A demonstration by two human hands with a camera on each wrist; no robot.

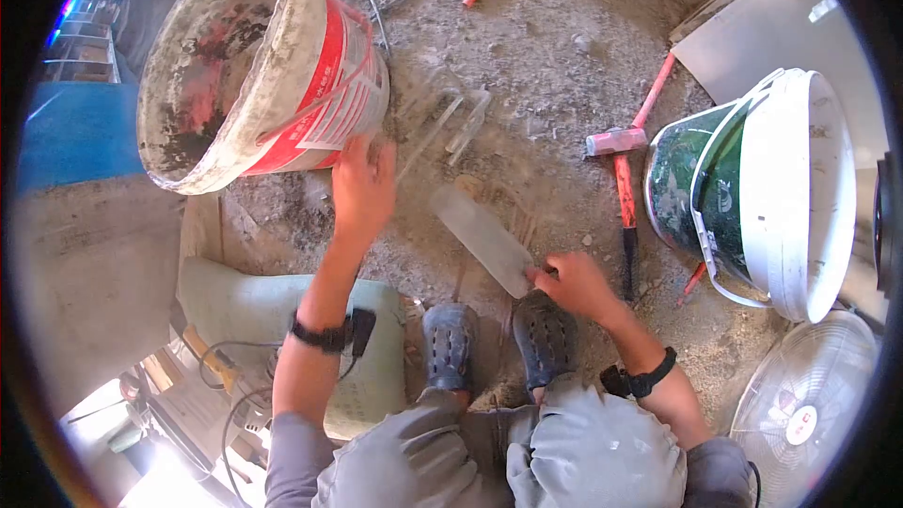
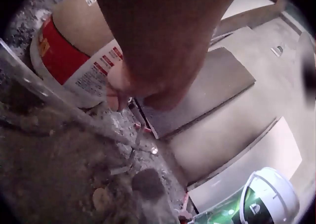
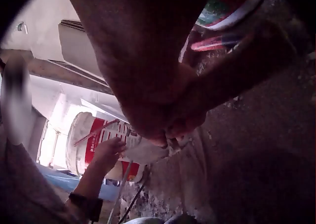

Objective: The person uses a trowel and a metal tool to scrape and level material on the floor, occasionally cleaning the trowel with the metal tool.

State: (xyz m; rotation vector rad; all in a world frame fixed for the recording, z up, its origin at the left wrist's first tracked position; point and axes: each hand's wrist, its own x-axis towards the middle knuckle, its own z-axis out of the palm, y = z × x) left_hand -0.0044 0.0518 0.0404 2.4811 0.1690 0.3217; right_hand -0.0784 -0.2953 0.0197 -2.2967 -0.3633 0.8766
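My right hand (image 1: 576,284) pinches the near end of a flat pale-grey strip (image 1: 484,240), which slants up and left above the dirt floor. In the right wrist view the right hand (image 3: 168,120) is in shadow, its fingertips at the strip. The left hand (image 1: 364,183) is beside the base of a large, tilted white bucket (image 1: 329,85) with a red label, its fingers loosely bent and nothing visible in them. Whether it touches the bucket is unclear. In the left wrist view the left hand (image 2: 148,88) partly covers the bucket's label (image 2: 94,73). Blurred metal bars (image 1: 461,127) lie beyond the strip.
A hammer (image 1: 616,141) with a red handle lies on the floor to the right, beside a green and white bucket (image 1: 724,193). A fan (image 1: 800,423) stands at the lower right. A pale green sack (image 1: 254,306) is at the left, near two dark shoes (image 1: 450,343).
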